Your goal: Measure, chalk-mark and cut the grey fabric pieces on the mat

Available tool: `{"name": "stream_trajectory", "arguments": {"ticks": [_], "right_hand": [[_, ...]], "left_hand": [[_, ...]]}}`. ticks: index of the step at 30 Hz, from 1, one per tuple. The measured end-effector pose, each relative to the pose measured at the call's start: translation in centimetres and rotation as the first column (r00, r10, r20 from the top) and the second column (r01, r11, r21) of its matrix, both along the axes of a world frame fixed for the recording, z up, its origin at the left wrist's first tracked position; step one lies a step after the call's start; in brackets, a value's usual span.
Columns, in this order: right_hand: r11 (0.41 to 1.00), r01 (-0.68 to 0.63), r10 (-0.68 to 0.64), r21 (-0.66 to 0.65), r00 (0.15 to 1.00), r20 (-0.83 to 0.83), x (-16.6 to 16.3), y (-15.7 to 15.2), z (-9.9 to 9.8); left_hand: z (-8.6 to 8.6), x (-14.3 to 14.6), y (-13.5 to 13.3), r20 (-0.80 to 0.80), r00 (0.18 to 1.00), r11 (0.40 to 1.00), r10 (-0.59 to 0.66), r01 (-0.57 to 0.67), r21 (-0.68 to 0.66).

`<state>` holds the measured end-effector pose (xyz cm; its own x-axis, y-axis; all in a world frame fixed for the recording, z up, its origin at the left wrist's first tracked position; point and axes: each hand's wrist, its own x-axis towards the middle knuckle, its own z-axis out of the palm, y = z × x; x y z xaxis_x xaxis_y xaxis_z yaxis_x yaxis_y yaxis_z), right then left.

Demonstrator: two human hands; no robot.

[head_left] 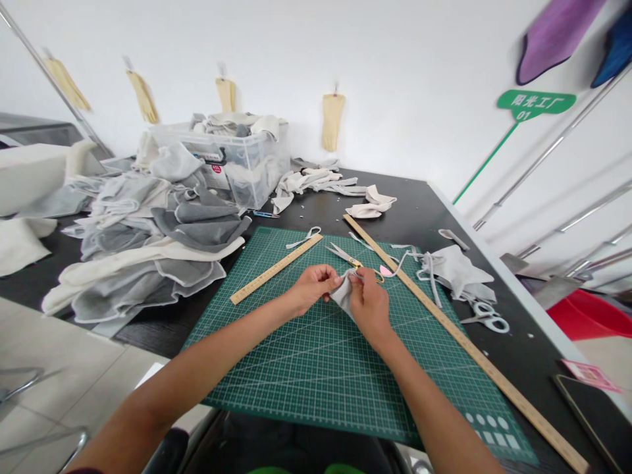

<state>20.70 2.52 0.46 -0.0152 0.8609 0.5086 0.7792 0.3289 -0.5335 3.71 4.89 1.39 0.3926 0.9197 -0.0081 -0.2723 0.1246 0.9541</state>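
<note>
Here, grey cloth (342,299) hangs between left hand (316,286) and right hand (368,303).

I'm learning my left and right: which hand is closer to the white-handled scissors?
Right. The right hand is over the green cutting mat, to the left of the white-handled scissors; the left hand is farther left, so farther away.

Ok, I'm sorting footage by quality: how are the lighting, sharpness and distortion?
Head view: bright, even light, soft shadows, no strong glare on the cutting mat; head view: wide-angle stretch toward the edges, purple cloth at upper right slightly soft; head view: held grey cloth too small to show weave.
</note>
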Motion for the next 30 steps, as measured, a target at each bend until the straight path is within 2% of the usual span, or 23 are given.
{"name": "stream_trajectory", "arguments": {"ticks": [4,7,13,17,23,30], "right_hand": [[0.992,-0.123,0.122,0.000,0.983,-0.138,-0.2,0.1,0.2],[0.994,-0.107,0.105,-0.004,0.976,-0.189,-0.5,0.0,0.2],[0.996,-0.061,0.053,-0.071,0.994,-0.098,-0.8,-0.4,-0.1],[0.997,-0.034,0.022,-0.074,0.987,-0.157,-0.9,-0.6,0.0],[0.990,-0.118,0.094,-0.075,0.959,-0.268,-1.0,-0.3,0.1],[0.991,-0.124,0.105,-0.056,0.957,-0.271,-1.0,0.0,-0.2]], "left_hand": [[-0.2,-0.1,0.2,-0.042,0.999,1.000,0.011,-0.010,0.024],[-0.2,-0.1,0.2,-0.038,0.999,0.999,-0.005,0.006,0.032],[-0.1,0.0,-0.1,-0.014,1.000,1.000,0.009,-0.008,0.026],[-0.1,0.0,-0.2,-0.017,1.000,1.000,-0.010,0.010,0.020],[-0.1,0.1,-0.2,-0.017,1.000,0.997,-0.007,0.008,0.073],[0.2,-0.1,0.0,-0.041,0.999,0.997,-0.012,0.015,0.081]]}}
